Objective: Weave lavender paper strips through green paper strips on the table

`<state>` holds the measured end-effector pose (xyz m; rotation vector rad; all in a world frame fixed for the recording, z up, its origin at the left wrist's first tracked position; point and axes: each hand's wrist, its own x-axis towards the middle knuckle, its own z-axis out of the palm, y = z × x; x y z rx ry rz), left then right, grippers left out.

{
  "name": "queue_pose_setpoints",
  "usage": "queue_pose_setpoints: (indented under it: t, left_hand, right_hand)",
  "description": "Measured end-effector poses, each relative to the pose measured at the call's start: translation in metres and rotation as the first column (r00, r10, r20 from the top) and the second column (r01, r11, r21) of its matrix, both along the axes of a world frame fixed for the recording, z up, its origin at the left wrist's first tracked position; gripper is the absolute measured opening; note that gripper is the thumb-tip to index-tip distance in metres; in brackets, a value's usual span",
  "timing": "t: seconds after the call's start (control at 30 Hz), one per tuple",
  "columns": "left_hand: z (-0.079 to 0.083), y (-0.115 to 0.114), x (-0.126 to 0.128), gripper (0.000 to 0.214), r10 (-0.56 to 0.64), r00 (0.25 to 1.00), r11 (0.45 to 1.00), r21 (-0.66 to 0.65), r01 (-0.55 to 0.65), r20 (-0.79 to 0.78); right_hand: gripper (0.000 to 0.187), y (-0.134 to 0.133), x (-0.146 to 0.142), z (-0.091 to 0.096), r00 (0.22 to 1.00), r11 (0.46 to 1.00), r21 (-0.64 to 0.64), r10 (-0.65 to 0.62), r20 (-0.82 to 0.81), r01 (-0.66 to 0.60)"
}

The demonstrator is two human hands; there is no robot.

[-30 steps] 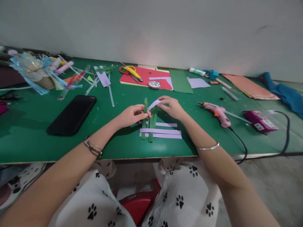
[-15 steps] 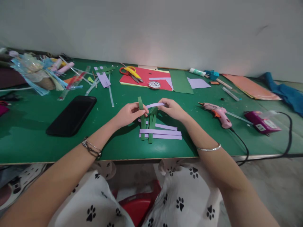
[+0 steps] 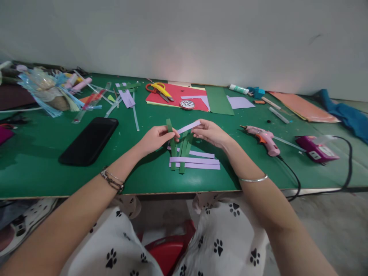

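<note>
My left hand point(image 3: 160, 138) is closed on a purple paper strip point(image 3: 188, 126) by its left end, beside an upright green paper strip point(image 3: 169, 124) that passes by the same fingers. The purple strip rises rightward, its far end at my right hand point(image 3: 212, 133). The right fingers are pinched at the top of another green strip point(image 3: 188, 143), which leans right; their exact hold is partly hidden. Below, several purple strips point(image 3: 201, 161) lie crosswise, interlaced with the lower ends of the green strips.
A black phone point(image 3: 89, 142) lies left. At right are a pink glue gun point(image 3: 264, 140) with its cord and a purple power adapter point(image 3: 317, 148). Scissors point(image 3: 159, 91) rest on red paper point(image 3: 195, 91) at the back, beside green paper point(image 3: 220, 100) and a glue stick point(image 3: 238, 89).
The purple strip, bowed before, is now straight with its right end raised. My right fingers have shifted down onto the green strip, whose top has spread rightward. My left hand stays almost in place.
</note>
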<state>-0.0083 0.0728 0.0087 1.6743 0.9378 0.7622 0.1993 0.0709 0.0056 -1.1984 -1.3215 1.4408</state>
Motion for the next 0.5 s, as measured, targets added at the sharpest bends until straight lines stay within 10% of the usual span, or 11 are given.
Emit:
queue_pose_setpoints:
  t: [0.5]
  left_hand:
    - [-0.0012, 0.0016, 0.0016, 0.022, 0.061, 0.994, 0.998, 0.002, -0.061, -0.091]
  right_hand:
    - [0.032, -0.0094, -0.0071, 0.0091, 0.991, 0.964, 0.232, 0.134, 0.013, -0.133]
